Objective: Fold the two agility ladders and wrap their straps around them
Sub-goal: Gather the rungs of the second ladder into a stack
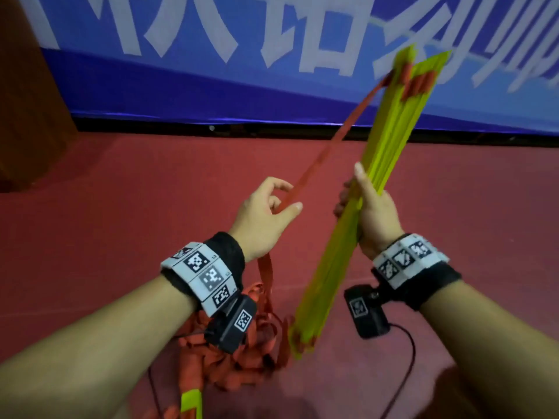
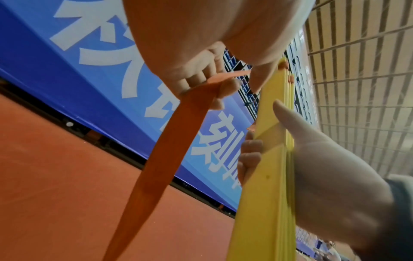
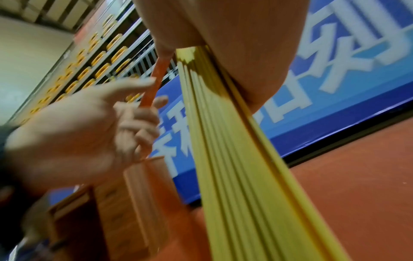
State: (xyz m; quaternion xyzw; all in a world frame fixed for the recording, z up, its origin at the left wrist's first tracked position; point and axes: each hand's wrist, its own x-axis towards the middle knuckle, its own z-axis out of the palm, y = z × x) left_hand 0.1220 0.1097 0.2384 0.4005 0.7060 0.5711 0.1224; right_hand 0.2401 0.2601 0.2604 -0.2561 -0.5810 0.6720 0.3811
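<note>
the right hand (image 1: 376,213) is wrapped round the middle of the rungs (image 1: 372,189), a gathered stack held up off the floor (image 1: 121,189) and tilted, top end leaning away to the right. the left hand (image 1: 266,219) pinches the strap (image 1: 326,146) between thumb and fingers, and that length runs taut from the pinch up to the far end of the stack. below the left wrist a loose pile (image 1: 236,358) of more strap lies on the floor near the stack's lower end, with another yellow-green piece (image 1: 191,402) at the bottom edge; i cannot tell whether it belongs to the second ladder

likely trouble: the stack is held at one point only, so a slack grip could let the slats fan out or slide past each other, and the top already looks slightly splayed. if the pinch slips, the taut length goes slack and a wrap would sit loose. the pile may well snag or knot as strap is drawn from it

the rungs are flat, narrow, smooth yellow-green slats, plastic by the look, rigid and slippery face to face. the strap is thin flat orange-red webbing, limp and matte, threaded through the slat ends in bunched loops. the floor is dull red
</note>
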